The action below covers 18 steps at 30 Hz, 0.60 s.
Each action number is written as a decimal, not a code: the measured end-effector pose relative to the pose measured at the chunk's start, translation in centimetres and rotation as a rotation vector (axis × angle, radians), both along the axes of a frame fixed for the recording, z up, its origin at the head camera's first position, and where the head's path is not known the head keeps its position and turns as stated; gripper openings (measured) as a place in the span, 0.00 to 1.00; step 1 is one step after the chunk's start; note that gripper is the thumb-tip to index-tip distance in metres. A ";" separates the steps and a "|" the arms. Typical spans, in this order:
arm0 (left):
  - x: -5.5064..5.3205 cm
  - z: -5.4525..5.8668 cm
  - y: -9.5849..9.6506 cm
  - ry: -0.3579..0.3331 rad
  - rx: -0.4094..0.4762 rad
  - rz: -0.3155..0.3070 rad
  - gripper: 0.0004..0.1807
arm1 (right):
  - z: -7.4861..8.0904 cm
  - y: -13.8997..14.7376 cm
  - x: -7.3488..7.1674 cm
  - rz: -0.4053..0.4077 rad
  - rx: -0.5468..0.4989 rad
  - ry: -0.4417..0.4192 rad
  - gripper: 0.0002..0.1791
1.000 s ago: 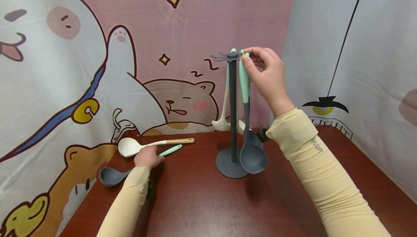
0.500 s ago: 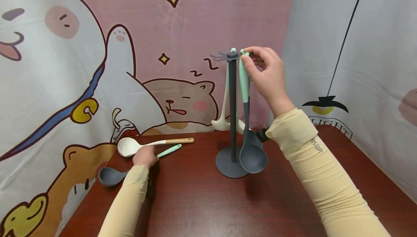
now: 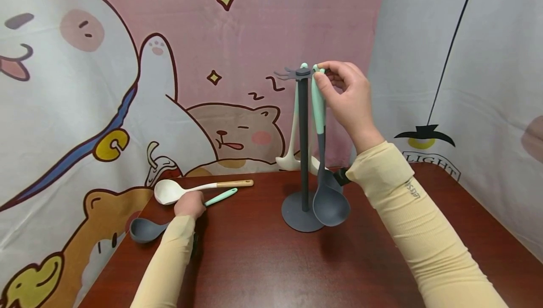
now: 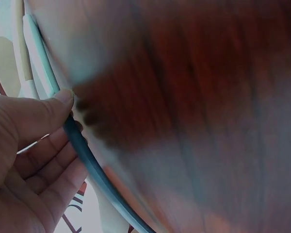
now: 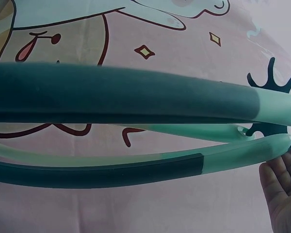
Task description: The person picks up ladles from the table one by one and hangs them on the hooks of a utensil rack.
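Note:
On the table at the left, my left hand [image 3: 189, 204] holds a grey ladle [image 3: 145, 230] with a mint handle; its bowl points left. The left wrist view has my thumb and fingers around its stem [image 4: 87, 158]. My right hand [image 3: 345, 93] pinches the top of a mint handle belonging to another grey ladle [image 3: 332, 206], at the hooks of a dark utensil stand [image 3: 304, 143]. That ladle hangs upright, bowl down. In the right wrist view the hand [image 5: 283, 191] is at the handle ends; whether the loop sits on its hook is hidden.
A white ladle [image 3: 168, 191] with a wooden handle lies behind the left hand. Pale utensils [image 3: 290, 161] with mint handles hang at the stand's back. A second grey utensil [image 3: 333, 180] hangs behind the front ladle. A printed curtain [image 3: 254, 30] backs the table.
The left hand has closed its fingers in around the ladle's stem and shifted slightly left. The right hand and the ladle on the stand look the same.

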<state>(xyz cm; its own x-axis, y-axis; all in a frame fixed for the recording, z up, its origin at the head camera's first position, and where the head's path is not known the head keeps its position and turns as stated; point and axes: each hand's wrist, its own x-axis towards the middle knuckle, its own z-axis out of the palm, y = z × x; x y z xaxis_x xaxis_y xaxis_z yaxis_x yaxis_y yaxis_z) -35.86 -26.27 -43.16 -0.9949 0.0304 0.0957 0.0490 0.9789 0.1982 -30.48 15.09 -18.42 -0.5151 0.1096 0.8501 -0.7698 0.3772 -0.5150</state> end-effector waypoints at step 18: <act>0.2 0.0 0.2 0.014 -0.021 -0.021 0.08 | 0.0 0.0 -0.1 -0.027 0.000 -0.022 0.14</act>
<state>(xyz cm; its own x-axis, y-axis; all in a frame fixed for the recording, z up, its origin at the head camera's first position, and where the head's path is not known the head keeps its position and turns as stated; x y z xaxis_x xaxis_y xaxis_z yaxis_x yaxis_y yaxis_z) -35.69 -26.07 -43.15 -0.9927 0.0533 0.1086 0.0720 0.9817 0.1763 -30.54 15.08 -18.46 -0.5306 0.1239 0.8385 -0.7477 0.3976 -0.5319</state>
